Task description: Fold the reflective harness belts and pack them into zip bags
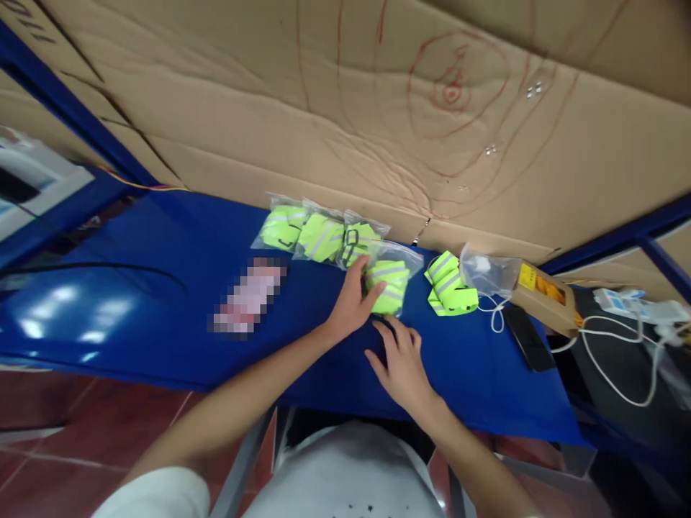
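Observation:
A clear zip bag with a folded neon-yellow reflective strap (pixel 389 284) lies on the blue table in front of me. My left hand (pixel 353 302) is at this bag's left side, thumb and fingers apart, the thumb over its lower left part. Just below the bag, my right hand (pixel 398 360) hovers or rests with curved, spread fingers and nothing in them. Behind it are more bagged straps: one bag (pixel 283 226) at the left, another (pixel 322 236) in the middle and a third (pixel 359 241) with a dark buckle. A loose neon-yellow strap (pixel 450 288) lies unbagged to the right.
A cardboard wall (pixel 242 162) stands along the back of the blue table (pixel 183 288). On the left lies a blurred-out pinkish item (pixel 248 298). At the right are a clear plastic bag (pixel 491 273), a brown box (pixel 546 298), a black phone (pixel 529 338) and white cables (pixel 610 385).

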